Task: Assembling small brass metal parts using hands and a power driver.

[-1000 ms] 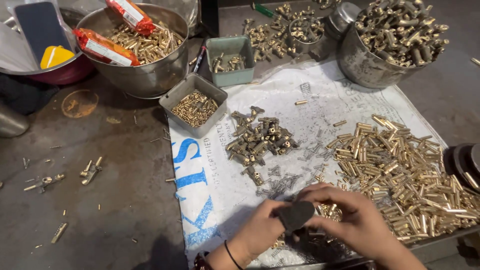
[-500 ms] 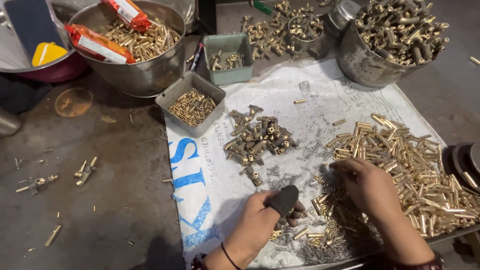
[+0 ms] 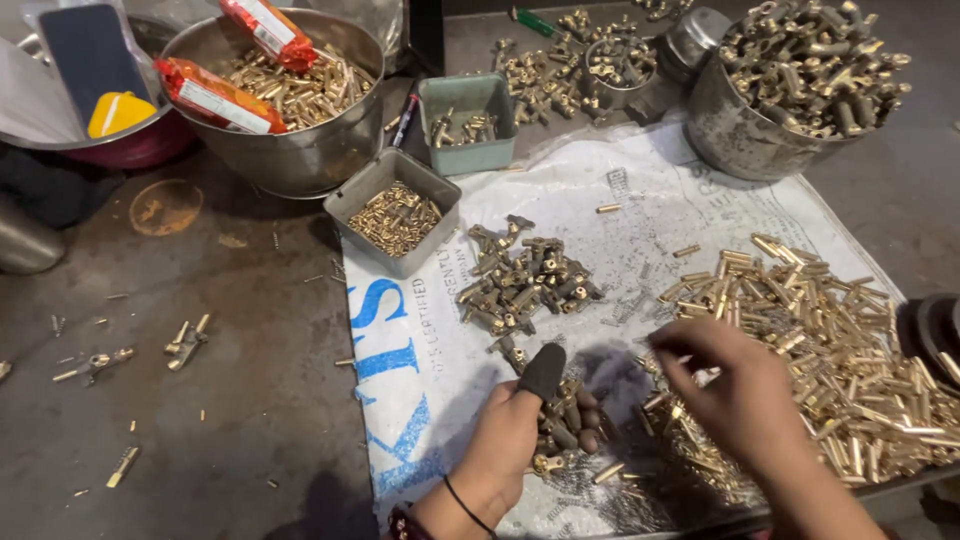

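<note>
Sorting brass: two hands [image 3: 620, 420], three bowls [image 3: 300, 150]

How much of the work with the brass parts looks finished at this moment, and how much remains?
Done: a small heap of assembled fittings lies on the white sheet. In hand: the left hand, with a dark thumb cover, holds several fittings, and the right hand reaches into the loose brass tubes. Left: that tube pile is large, and the steel bowl is heaped with parts.

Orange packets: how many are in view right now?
2. One orange packet lies across the left side of the big steel bowl of brass parts; the other leans at the bowl's far rim. More could be buried underneath.
</note>
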